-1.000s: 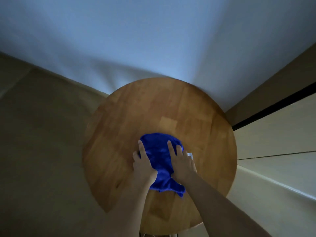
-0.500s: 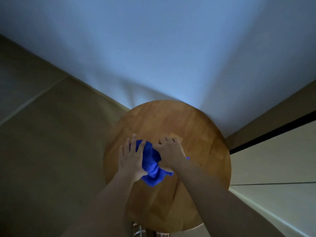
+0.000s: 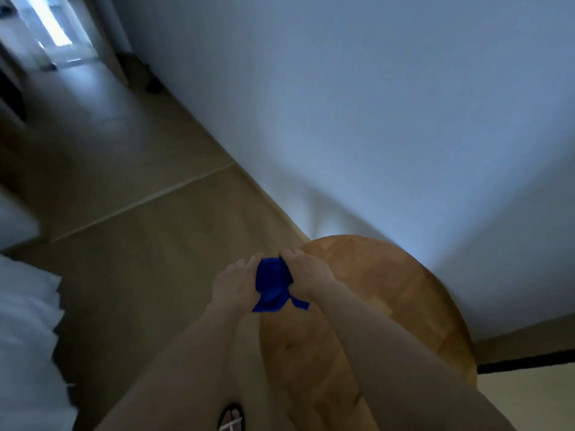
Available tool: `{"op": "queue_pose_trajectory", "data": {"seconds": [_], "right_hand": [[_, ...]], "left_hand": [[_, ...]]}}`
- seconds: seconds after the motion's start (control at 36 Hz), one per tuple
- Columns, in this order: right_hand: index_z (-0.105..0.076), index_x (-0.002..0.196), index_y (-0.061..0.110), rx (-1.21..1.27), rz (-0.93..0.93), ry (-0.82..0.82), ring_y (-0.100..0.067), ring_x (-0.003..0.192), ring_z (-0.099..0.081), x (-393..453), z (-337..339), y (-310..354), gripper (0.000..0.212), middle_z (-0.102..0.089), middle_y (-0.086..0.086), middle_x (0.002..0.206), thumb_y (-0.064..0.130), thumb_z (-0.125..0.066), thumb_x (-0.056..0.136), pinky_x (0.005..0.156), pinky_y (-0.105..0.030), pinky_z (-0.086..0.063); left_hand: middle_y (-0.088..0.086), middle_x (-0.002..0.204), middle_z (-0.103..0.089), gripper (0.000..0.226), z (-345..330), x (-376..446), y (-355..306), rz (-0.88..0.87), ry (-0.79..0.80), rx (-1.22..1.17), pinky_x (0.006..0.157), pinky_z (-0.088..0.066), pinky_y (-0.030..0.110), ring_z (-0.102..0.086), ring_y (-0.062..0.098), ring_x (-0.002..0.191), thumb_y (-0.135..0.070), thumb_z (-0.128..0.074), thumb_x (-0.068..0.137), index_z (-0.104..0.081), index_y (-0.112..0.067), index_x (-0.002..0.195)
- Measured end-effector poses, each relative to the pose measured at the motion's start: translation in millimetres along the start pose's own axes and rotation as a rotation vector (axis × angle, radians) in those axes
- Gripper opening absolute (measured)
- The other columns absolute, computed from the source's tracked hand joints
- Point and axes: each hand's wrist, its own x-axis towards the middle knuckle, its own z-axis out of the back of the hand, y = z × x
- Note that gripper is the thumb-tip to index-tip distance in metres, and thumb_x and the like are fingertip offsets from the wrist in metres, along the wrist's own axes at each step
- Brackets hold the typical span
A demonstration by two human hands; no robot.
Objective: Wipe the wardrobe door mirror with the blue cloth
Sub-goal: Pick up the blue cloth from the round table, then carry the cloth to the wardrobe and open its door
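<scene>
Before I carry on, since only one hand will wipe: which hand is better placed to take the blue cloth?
Marginally the right hand: it grips the blue cloth at its top, as does the left hand, but the loose tail hangs under the right.

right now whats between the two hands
In the head view, the blue cloth lies bunched between the left hand and the right hand. Both hands grip it at the near edge of the round wooden table.

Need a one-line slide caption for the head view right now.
Both hands, left hand and right hand, hold the bunched blue cloth at the round wooden table's edge.
</scene>
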Motion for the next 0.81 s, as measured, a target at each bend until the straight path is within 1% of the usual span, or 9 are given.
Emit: {"op": "queue_pose_trajectory", "data": {"seconds": [0.08, 0.17, 0.28, 0.42, 0.56, 0.61, 0.69, 0.81], "right_hand": [[-0.041, 0.108, 0.017, -0.049, 0.049, 0.034, -0.021, 0.086, -0.055, 25, 10, 31, 0.036, -0.049, -0.002, 0.103, 0.015, -0.061, 0.078, 0.068, -0.034, -0.049], [-0.039, 0.101, 0.020, -0.104, 0.103, 0.041, -0.022, 0.088, -0.054, 53, 15, 63, 0.031, -0.048, -0.002, 0.100, 0.018, -0.060, 0.078, 0.074, -0.036, -0.050], [-0.036, 0.093, 0.022, -0.171, 0.178, 0.017, -0.018, 0.079, -0.049, 95, 17, 108, 0.027, -0.047, 0.001, 0.091, 0.018, -0.058, 0.077, 0.066, -0.031, -0.043], [-0.035, 0.093, 0.022, -0.154, 0.195, 0.031, -0.018, 0.080, -0.048, 153, 17, 167, 0.029, -0.045, 0.002, 0.091, 0.017, -0.058, 0.077, 0.065, -0.031, -0.043], [-0.036, 0.093, 0.022, -0.178, 0.226, 0.008, -0.017, 0.080, -0.048, 212, 25, 229, 0.031, -0.046, 0.002, 0.093, 0.018, -0.060, 0.075, 0.066, -0.031, -0.042], [-0.038, 0.095, 0.021, -0.199, 0.248, -0.001, -0.017, 0.084, -0.048, 233, 29, 250, 0.030, -0.049, 0.000, 0.099, 0.018, -0.061, 0.076, 0.069, -0.031, -0.041], [-0.044, 0.105, 0.017, -0.235, 0.287, -0.017, -0.019, 0.094, -0.048, 263, 35, 277, 0.033, -0.049, -0.001, 0.106, 0.018, -0.061, 0.077, 0.072, -0.029, -0.036], [-0.045, 0.109, 0.014, -0.249, 0.323, -0.013, -0.020, 0.097, -0.047, 299, 43, 301, 0.035, -0.048, -0.002, 0.109, 0.017, -0.061, 0.078, 0.072, -0.028, -0.033]], "left_hand": [[-0.001, 0.112, -0.054, 0.058, 18, 2, 28, 0.087, -0.028, -0.007, 0.070, -0.043, 0.031, -0.055, 0.020, 0.099, -0.022, -0.054, 0.079, -0.034, -0.030, 0.133], [-0.002, 0.113, -0.054, 0.058, 33, 7, 61, 0.145, -0.037, -0.029, 0.068, -0.042, 0.031, -0.055, 0.020, 0.100, -0.020, -0.055, 0.078, -0.036, -0.029, 0.132], [-0.002, 0.113, -0.056, 0.053, 55, 17, 113, 0.187, -0.032, -0.051, 0.065, -0.041, 0.031, -0.057, 0.020, 0.099, -0.020, -0.055, 0.079, -0.039, -0.027, 0.129], [-0.003, 0.115, -0.056, 0.050, 87, 36, 182, 0.222, -0.022, -0.053, 0.065, -0.042, 0.031, -0.058, 0.020, 0.099, -0.021, -0.056, 0.078, -0.041, -0.026, 0.126], [-0.003, 0.117, -0.056, 0.052, 124, 59, 255, 0.261, -0.039, -0.060, 0.068, -0.044, 0.032, -0.057, 0.021, 0.101, -0.022, -0.057, 0.078, -0.041, -0.027, 0.127], [-0.003, 0.118, -0.056, 0.051, 137, 69, 280, 0.273, -0.048, -0.063, 0.070, -0.047, 0.034, -0.057, 0.021, 0.102, -0.022, -0.057, 0.079, -0.042, -0.027, 0.127], [-0.003, 0.122, -0.055, 0.056, 153, 83, 311, 0.292, -0.050, -0.071, 0.074, -0.049, 0.035, -0.057, 0.022, 0.105, -0.022, -0.058, 0.079, -0.040, -0.028, 0.131], [-0.002, 0.122, -0.054, 0.057, 168, 103, 342, 0.312, -0.047, -0.077, 0.070, -0.046, 0.034, -0.056, 0.023, 0.106, -0.020, -0.059, 0.079, -0.039, -0.027, 0.132]]}}
